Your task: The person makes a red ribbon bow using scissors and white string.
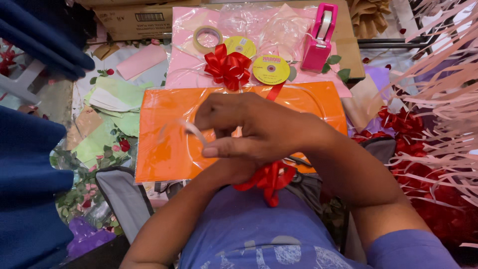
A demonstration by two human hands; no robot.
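1. Nearest the viewer, a red ribbon bow (269,179) sits at the person's chest, just below the hands. Its loops are glossy and thin; it looks very light, springy and easily crushed, and is best taken at the knotted centre rather than by a loop.
2. The right hand (259,132) lies over the left hand (234,172), which is mostly hidden beneath it. The right fingers (219,149) are curled and pinch a narrow pale strip (191,130), probably tape or ribbon: limp, slippery and likely to curl. Whether the left fingers grip the bow cannot be told.
3. Under the hands lies an orange sheet (164,149) in clear film, flat and fairly stiff, with a slick surface.
4. Beyond it, on a pink sheet (186,69), rest a second red bow (228,67), two yellow ribbon spools (271,69), a roll of tape (207,38) and a pink tape dispenser (318,40).
5. The bench (351,55) is crowded: green and tan paper scraps (107,117) to the left, a cardboard box (139,20) at the back.
6. At the right hang pale pink paper strips (438,99) over red material.
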